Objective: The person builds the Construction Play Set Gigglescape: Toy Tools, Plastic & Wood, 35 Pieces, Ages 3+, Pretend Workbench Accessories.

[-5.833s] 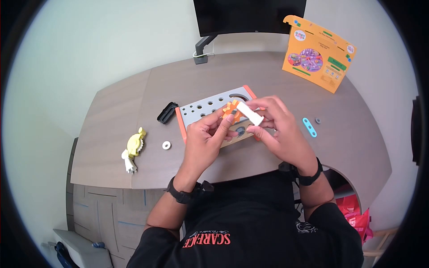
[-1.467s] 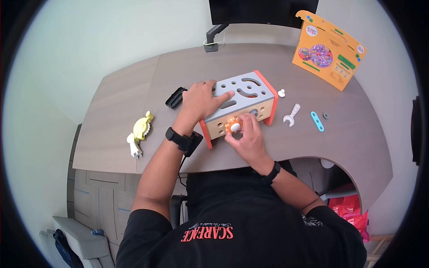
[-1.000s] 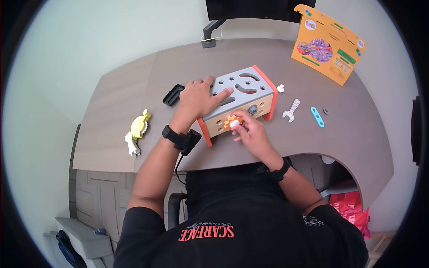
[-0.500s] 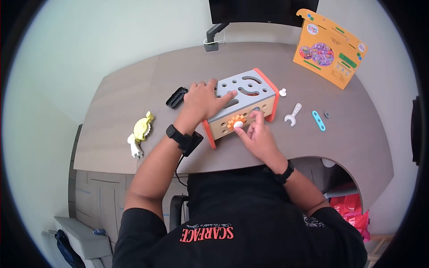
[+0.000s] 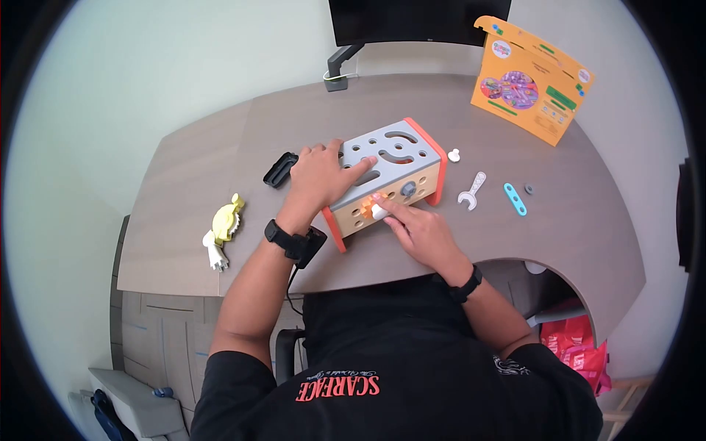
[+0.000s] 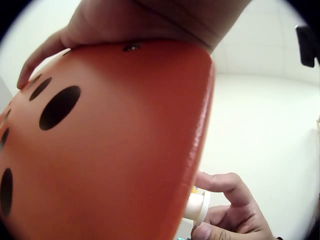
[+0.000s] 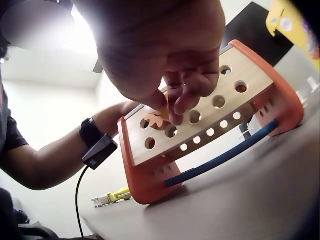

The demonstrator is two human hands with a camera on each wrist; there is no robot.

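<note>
The toy box, with a grey slotted top (image 5: pixel 397 170) and an orange end panel (image 6: pixel 125 150), stands on the table. My left hand (image 5: pixel 320 176) rests on the left part of the top, fingers spread. On the wooden front face sit an orange gear (image 5: pixel 365 210) and, at its centre, a white bolt (image 5: pixel 379 212), its stem sticking out in the left wrist view. My right hand (image 5: pixel 428 237) touches the gear with the extended index finger; the thumb is apart from the bolt, below it. A grey nut (image 5: pixel 408 189) sits farther right on the front.
Right of the box lie a white peg (image 5: pixel 454 155), a white wrench (image 5: pixel 471 192), a blue strip (image 5: pixel 515 199) and a grey ring (image 5: pixel 529 189). To the left are a black tray (image 5: pixel 280 170) and a yellow-and-white toy (image 5: pixel 226 220). An orange carton (image 5: pixel 529 81) stands behind.
Since the earliest frame, the gear and white bolt have gone from my hands to the box front, and the box has turned. Lately my right index finger has moved onto the gear.
</note>
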